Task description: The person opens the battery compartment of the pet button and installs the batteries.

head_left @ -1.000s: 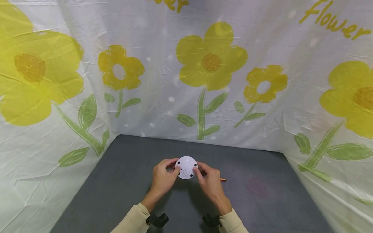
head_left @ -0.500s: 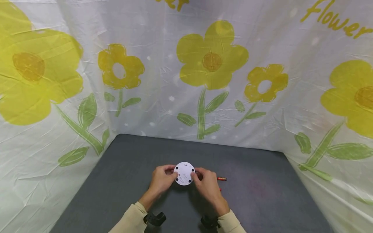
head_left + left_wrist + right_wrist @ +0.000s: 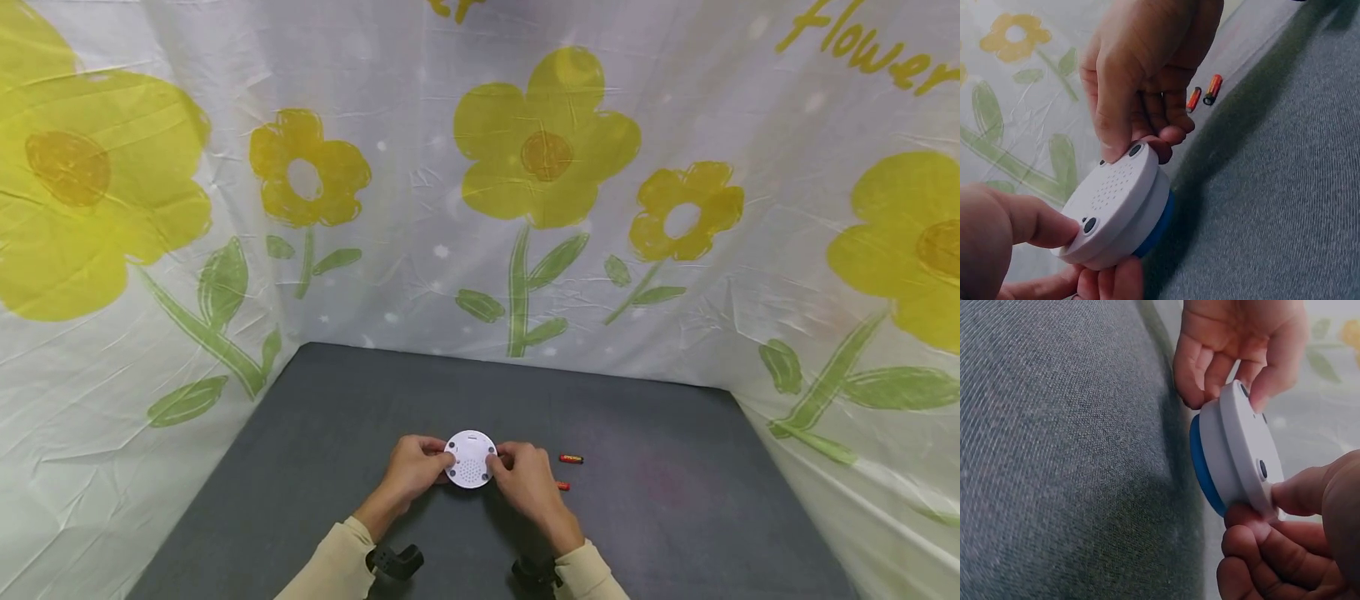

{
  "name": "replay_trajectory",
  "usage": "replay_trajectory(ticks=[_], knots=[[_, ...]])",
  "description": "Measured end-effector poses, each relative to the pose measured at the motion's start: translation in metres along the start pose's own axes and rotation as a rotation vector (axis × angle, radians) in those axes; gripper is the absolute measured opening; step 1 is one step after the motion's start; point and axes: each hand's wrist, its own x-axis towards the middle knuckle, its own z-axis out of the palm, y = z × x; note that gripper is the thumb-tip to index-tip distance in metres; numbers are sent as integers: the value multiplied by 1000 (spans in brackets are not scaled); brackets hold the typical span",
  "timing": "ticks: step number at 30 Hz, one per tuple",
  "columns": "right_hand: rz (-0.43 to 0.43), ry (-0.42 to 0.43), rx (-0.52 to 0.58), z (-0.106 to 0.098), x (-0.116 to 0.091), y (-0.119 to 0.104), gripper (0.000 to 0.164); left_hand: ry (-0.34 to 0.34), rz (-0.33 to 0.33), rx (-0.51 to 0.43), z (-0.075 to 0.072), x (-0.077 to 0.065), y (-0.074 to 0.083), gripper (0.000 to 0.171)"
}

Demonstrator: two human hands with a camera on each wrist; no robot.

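A round white device (image 3: 471, 467) is held just above the table between both hands, its underside facing up. That face carries a patch of small holes and black round feet (image 3: 1090, 225); a blue band (image 3: 1205, 469) runs round its lower edge. My left hand (image 3: 411, 468) grips the left side, thumb on the upper face and fingers beneath. From the right, my right hand (image 3: 527, 477) pinches the opposite rim the same way. Two red-and-black batteries lie right of the right hand: a farther one (image 3: 572, 459) and a nearer one (image 3: 562, 486) partly hidden by the hand.
The dark grey table (image 3: 360, 392) spreads around the hands. A white curtain (image 3: 405, 283) with yellow flowers closes off its back and both sides. Black straps with camera mounts (image 3: 397, 562) sit on the wrists below beige sleeves.
Both hands have brought the white device down and slightly toward the body, with its underside still up. The second battery has come into sight as the right hand shifted.
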Motion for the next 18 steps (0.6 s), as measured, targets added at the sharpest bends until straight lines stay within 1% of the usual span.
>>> replay_trajectory(ticks=[6,13,18], knots=[[11,-20,-18,1,-1,1,18,-32,-14,-13,-1,2,-2,33],[6,-32,-9,1,-1,2,18,-29,-21,15,0,3,0,30],[6,-24,-11,2,0,4,16,-23,-35,24,0,3,1,30]])
